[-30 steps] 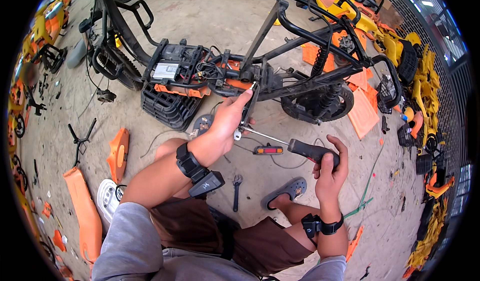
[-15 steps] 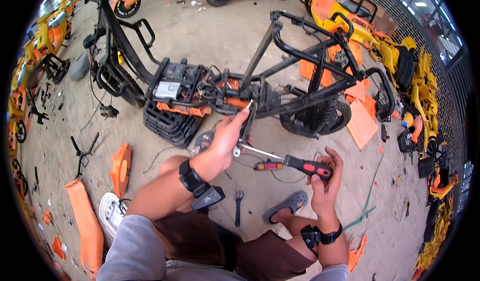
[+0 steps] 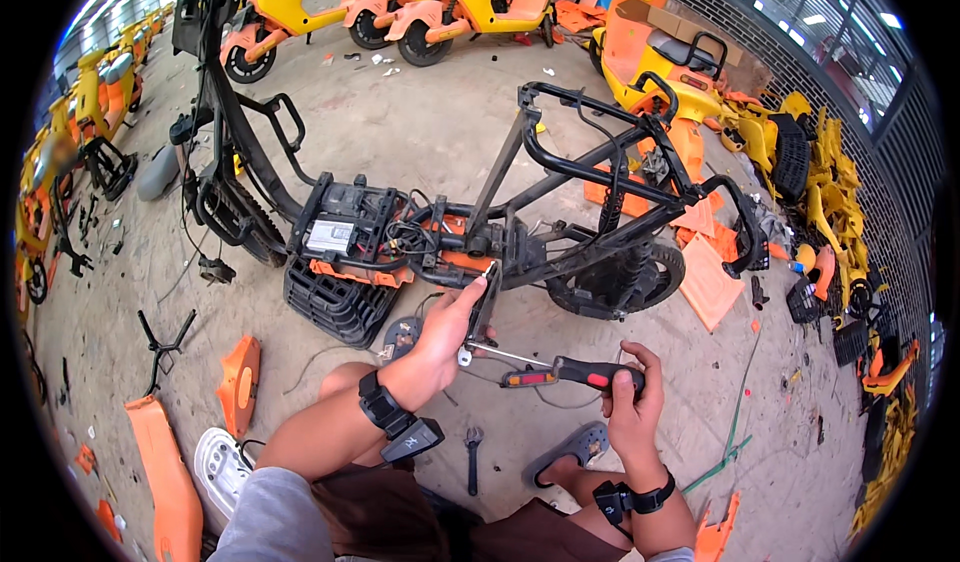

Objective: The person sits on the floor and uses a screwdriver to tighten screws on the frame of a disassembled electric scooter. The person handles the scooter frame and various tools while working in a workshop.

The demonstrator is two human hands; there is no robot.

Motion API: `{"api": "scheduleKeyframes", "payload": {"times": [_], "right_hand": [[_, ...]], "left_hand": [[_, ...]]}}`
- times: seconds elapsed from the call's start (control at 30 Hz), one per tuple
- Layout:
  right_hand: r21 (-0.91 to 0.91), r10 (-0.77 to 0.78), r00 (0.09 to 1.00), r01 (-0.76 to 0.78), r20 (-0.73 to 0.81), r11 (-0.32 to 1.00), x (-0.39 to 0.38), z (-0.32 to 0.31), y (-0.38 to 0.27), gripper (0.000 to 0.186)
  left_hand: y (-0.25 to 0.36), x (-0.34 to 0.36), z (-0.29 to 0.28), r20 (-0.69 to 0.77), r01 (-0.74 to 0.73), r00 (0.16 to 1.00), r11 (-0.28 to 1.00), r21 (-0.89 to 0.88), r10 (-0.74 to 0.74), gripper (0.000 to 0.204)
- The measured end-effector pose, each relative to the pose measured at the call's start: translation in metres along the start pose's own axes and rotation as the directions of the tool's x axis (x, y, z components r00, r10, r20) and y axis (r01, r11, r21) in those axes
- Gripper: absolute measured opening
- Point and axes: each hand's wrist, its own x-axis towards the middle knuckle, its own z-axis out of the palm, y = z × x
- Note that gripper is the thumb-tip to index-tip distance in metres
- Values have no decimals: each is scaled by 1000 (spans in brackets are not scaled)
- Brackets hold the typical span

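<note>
My left hand (image 3: pixel 448 337) is closed round a narrow dark metal bracket (image 3: pixel 484 312) beside the stripped black scooter frame (image 3: pixel 580 224). Its thumb points up along the bracket, near a small shiny piece at the top end. In my right hand (image 3: pixel 636 402) is a screwdriver (image 3: pixel 585 372) with a black and red handle, the thumb and fingers pressed round it. The shaft runs left and its tip meets the lower end of the bracket, where a small pale metal part shows. The exact contact is too small to make out. A red and amber light (image 3: pixel 530 378) lies just below the shaft.
An adjustable wrench (image 3: pixel 473 459) lies on the floor between my feet. Orange panels (image 3: pixel 165 467) are on the left, with more behind the rear wheel (image 3: pixel 655 272). A black crate-like part (image 3: pixel 338 307) leans under the frame. Yellow scooters (image 3: pixel 490 2) stand at the back.
The view has tilted up, so the frame and floor things sit lower in the picture. The right hand and screwdriver have come slightly closer to the left hand; both grips are kept.
</note>
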Motion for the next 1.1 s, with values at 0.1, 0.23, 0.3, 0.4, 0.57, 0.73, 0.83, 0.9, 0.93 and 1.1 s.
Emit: {"api": "scheduleKeyframes", "payload": {"times": [0.1, 0.23, 0.3, 0.4, 0.57, 0.73, 0.83, 0.9, 0.93, 1.1], "right_hand": [[-7, -185, 983, 185, -7, 983, 3, 2, 5, 42], [-22, -194, 979, 193, -65, 981, 1, 10, 0, 42], [3, -77, 996, 77, -54, 997, 0, 11, -1, 42], [-8, -50, 998, 49, -47, 999, -2, 6, 3, 39], [-37, -179, 983, 178, -25, 983, -4, 4, 5, 32], [-224, -326, 944, 306, -57, 925, -4, 2, -11, 23], [-10, -89, 988, 89, -127, 996, -6, 6, 1, 22], [41, 11, 994, -7, -107, 999, -10, 8, -2, 24], [74, 67, 993, -60, -92, 995, -8, 8, -8, 25], [-57, -166, 966, 158, -197, 986, -10, 4, 1, 25]], "left_hand": [[1, -1, 2, 9, 4, 1000, 1000, -10, -4, 43], [0, 0, -1, 4, -18, 1000, 1000, -17, 18, 44], [1, -2, -5, -2, -13, 1000, 999, -30, 13, 44], [0, -1, -3, 7, -6, 1000, 999, -34, 6, 43], [5, -4, 0, 0, -5, 1000, 999, -52, 5, 40], [2, -4, 3, -1, -92, 996, 996, -20, 92, 41], [2, -2, 4, -63, -123, 991, 992, -26, 121, 45], [2, -4, 2, -58, -98, 994, 995, -35, 96, 47], [3, -3, 1, -56, -94, 994, 995, -37, 92, 47], [6, -4, 4, 46, -53, 997, 993, -105, 58, 44]]}}
